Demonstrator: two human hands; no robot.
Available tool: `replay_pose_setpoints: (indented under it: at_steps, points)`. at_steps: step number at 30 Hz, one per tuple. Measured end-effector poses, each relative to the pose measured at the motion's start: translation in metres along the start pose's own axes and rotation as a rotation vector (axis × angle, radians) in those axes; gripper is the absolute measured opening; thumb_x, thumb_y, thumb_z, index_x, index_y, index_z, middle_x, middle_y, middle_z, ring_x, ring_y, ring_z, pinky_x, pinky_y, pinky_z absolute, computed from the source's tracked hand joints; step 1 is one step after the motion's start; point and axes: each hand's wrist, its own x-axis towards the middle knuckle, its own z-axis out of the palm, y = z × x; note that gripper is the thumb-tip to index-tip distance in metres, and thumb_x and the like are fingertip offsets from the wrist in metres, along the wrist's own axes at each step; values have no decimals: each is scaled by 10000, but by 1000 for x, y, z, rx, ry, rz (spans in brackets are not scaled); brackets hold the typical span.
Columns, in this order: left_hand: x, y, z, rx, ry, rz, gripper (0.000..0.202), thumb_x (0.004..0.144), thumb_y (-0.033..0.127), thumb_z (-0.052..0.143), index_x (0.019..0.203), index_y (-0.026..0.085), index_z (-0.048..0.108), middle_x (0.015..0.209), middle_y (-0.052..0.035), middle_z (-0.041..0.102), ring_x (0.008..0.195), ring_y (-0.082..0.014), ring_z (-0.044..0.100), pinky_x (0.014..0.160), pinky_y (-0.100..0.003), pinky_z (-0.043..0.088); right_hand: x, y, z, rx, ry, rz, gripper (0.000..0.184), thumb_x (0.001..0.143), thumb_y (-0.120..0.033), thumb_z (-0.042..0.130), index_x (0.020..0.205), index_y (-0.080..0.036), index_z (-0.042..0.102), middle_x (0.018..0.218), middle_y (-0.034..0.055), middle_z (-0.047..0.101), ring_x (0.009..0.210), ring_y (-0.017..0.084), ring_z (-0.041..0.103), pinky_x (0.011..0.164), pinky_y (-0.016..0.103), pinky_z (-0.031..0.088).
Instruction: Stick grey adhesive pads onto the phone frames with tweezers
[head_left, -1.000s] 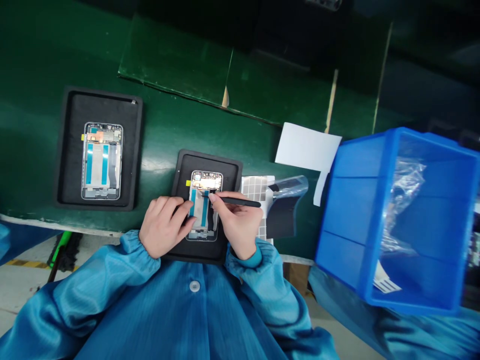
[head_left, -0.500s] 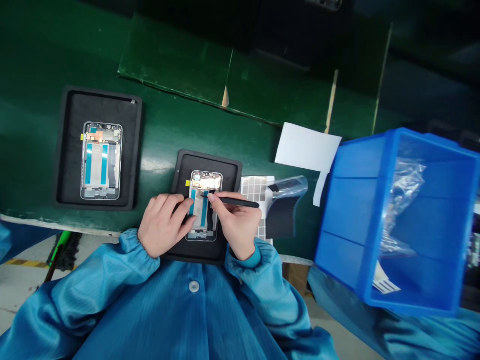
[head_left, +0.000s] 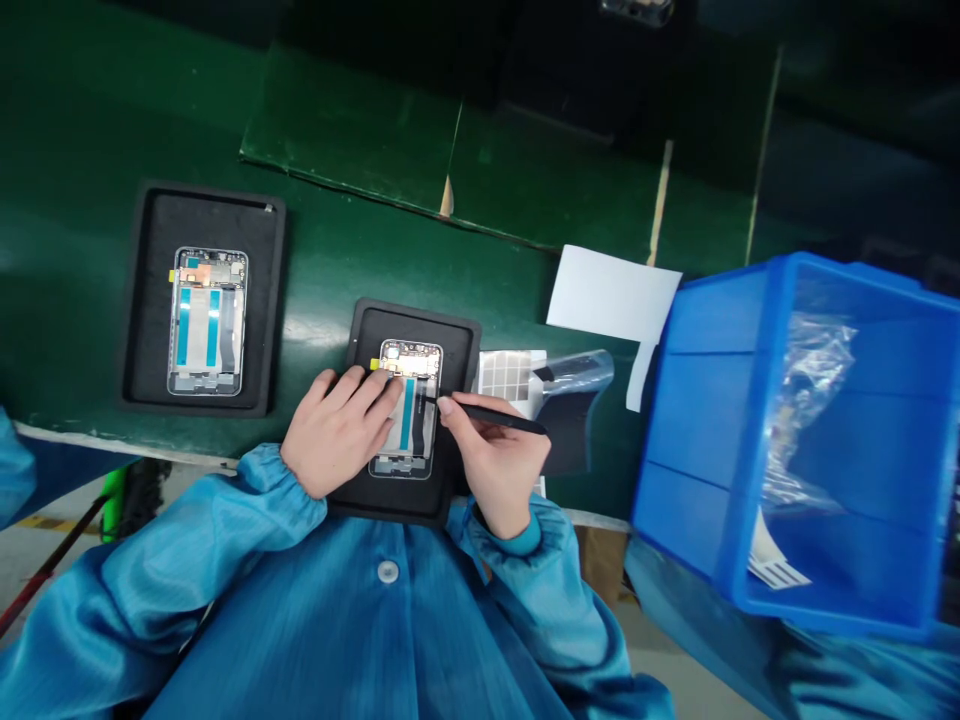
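Note:
An opened phone [head_left: 421, 405] with bare inner parts and blue strips lies in a black foam tray [head_left: 457, 345] in front of me. My left hand [head_left: 336, 425] rests over the phone's left side, fingers stretched out, with fingertips on its upper half. They cover part of the left blue strip. Between thumb and fingers, my right hand [head_left: 495, 445] holds black tweezers [head_left: 506, 416] like a pen. The tip points left at the phone's right edge, near a dark flat cable; whether it touches anything I cannot tell.
Another opened phone [head_left: 208, 320] lies in a larger black tray [head_left: 154, 300] at the left. Right of my tray are a sheet of grey squares [head_left: 504, 375], dark film [head_left: 566, 430] and white paper [head_left: 611, 295]. A blue bin [head_left: 690, 420] with clear plastic bags stands at the right.
My right hand has drawn the tweezers right, from the phone's middle to its right edge. My left hand's fingers have shifted up and further over the phone. The view has shifted slightly.

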Motion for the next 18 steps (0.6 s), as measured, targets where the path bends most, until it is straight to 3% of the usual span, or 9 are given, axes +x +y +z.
replay_pose_setpoints:
  at_steps: [6, 10, 18]
  points:
    - [0, -9, -9, -4, -92, 50, 432, 997, 335, 478, 1397, 200, 568, 1345, -98, 631, 1179, -309, 581, 960, -489, 444, -7, 3, -4, 14, -3, -22, 159, 746, -292, 839, 841, -178, 781, 806, 52, 801, 706, 202, 765, 670, 317, 653]
    - [-6, -13, -13, -31, -147, 84, 434, 981, 349, 521, 1394, 223, 572, 1417, -115, 579, 1281, -317, 537, 1040, -504, 424, -9, 7, -11, 20, 0, -28, 165, 746, -306, 840, 839, -182, 783, 813, 58, 799, 703, 208, 762, 669, 333, 649]
    - [-14, -4, -10, -43, -89, 17, 403, 978, 348, 528, 1370, 264, 568, 1436, -120, 550, 1328, -341, 501, 1062, -553, 414, -19, 24, -31, 80, 32, -53, 156, 758, -310, 837, 861, -202, 790, 837, 66, 801, 780, 234, 769, 761, 387, 646]
